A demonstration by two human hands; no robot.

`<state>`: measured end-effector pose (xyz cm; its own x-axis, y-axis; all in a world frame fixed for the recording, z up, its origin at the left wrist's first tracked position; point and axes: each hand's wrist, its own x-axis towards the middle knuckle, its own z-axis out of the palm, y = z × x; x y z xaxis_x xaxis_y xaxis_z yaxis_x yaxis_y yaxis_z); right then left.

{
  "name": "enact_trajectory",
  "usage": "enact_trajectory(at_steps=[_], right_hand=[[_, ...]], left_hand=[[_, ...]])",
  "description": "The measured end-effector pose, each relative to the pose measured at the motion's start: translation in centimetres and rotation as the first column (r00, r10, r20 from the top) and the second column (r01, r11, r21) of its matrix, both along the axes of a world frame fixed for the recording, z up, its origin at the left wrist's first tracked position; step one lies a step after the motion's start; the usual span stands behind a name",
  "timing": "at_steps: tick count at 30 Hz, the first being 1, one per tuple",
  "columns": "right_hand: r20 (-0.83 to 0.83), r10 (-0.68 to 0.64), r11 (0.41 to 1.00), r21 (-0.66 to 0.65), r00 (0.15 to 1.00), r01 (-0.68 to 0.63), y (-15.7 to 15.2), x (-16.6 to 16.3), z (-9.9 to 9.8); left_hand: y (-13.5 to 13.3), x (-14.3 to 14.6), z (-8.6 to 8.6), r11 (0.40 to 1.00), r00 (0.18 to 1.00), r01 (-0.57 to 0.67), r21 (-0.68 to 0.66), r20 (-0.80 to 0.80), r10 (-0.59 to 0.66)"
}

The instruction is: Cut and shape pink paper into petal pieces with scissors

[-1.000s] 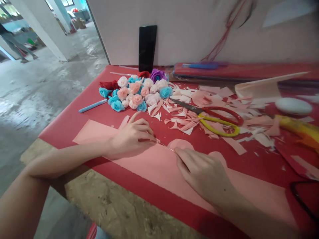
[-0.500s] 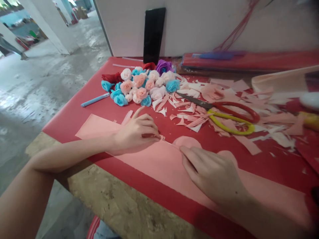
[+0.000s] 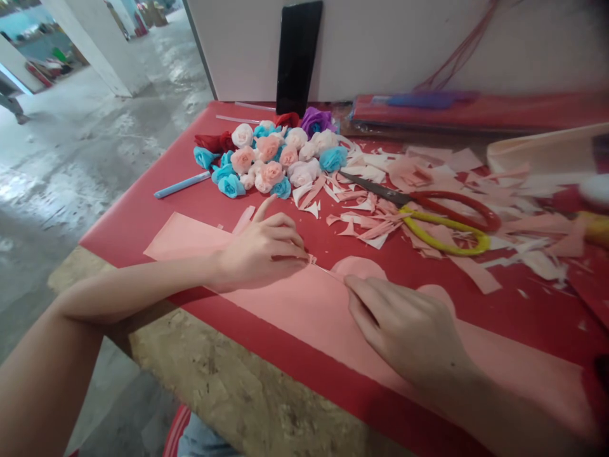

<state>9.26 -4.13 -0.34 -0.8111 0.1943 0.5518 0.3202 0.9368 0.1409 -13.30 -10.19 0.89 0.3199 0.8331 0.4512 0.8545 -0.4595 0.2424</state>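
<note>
My left hand (image 3: 266, 251) is closed in a pinch on a small crumpled bit of pink crepe paper (image 3: 311, 259); the index finger sticks up. From that bit a thin pale stick (image 3: 328, 271) runs to my right hand (image 3: 404, 324), whose thumb and fingers are closed on its other end. Whether it is a stick or a tightly twisted strip I cannot tell for sure. Beneath both hands a long pink crepe paper strip (image 3: 285, 311) lies flat. A rounded pink paper piece (image 3: 359, 266) rests between the hands, partly behind the right one.
Paper roses (image 3: 271, 171) in blue, pink, white, red and purple cluster at the back. Scissors (image 3: 428, 219) with red and yellow handles lie among paper scraps (image 3: 380, 228). A blue pen (image 3: 182, 185) is on the left; a black phone (image 3: 297, 60) leans on the white panel.
Both hands keep the same hold and have hardly moved. The view has shifted slightly, and the person in the far left background has moved toward the picture's edge.
</note>
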Motion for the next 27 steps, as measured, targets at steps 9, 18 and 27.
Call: enact_trajectory(at_steps=[9,18,27], right_hand=[[-0.047,-0.056,0.998,-0.032,0.997,0.055,-0.16,-0.36,-0.05],[-0.004,-0.069,0.998,0.013,0.998,0.069,-0.23,-0.31,-0.01],[-0.033,-0.027,1.0,0.013,0.999,0.028,-0.11,-0.21,0.19]], left_hand=[[-0.04,-0.06,-0.17,0.999,1.0,0.024,0.043,0.001,-0.025],[-0.11,-0.17,-0.28,1.0,1.0,0.014,0.018,0.0,-0.014],[0.01,0.0,-0.46,0.997,1.0,-0.019,0.078,0.011,0.018]])
